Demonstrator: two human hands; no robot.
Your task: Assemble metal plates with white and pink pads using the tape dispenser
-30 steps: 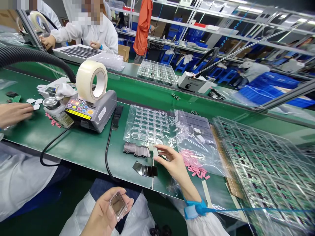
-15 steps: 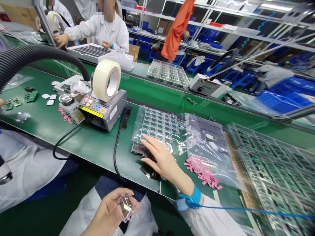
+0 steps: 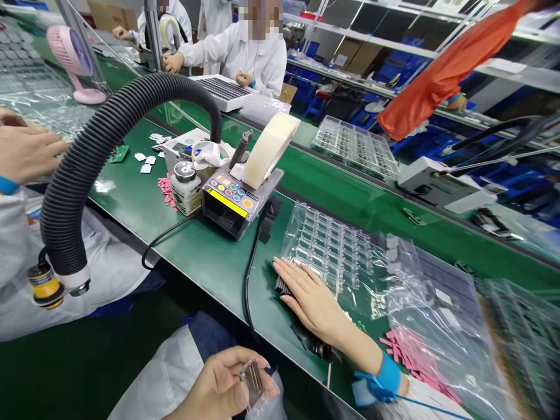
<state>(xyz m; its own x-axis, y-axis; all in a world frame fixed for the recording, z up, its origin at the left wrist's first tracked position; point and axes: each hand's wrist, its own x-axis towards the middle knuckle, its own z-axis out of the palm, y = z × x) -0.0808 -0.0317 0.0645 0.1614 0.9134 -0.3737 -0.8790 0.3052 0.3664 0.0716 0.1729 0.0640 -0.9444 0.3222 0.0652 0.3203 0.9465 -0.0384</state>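
Low in the view, my left hand grips a small clear plastic case between thumb and fingers, over my lap. My right hand lies with fingers stretched out over a block of black strips, covering most of it. Just beyond its fingertips is a clear compartment tray in plastic film. Beneath the right wrist lie dark pieces that I cannot make out. A blue wrist strap with a cord circles my right wrist.
A tape dispenser with a roll of tape stands left of the tray, beside a bottle. A black hose arches at left near a co-worker's hand. Pink strips and circuit-board trays lie right.
The view has swung left, shifting the bench rightward and bringing a fan and the whole hose into sight. My right hand has flattened over the black strips. My left hand still holds the case.
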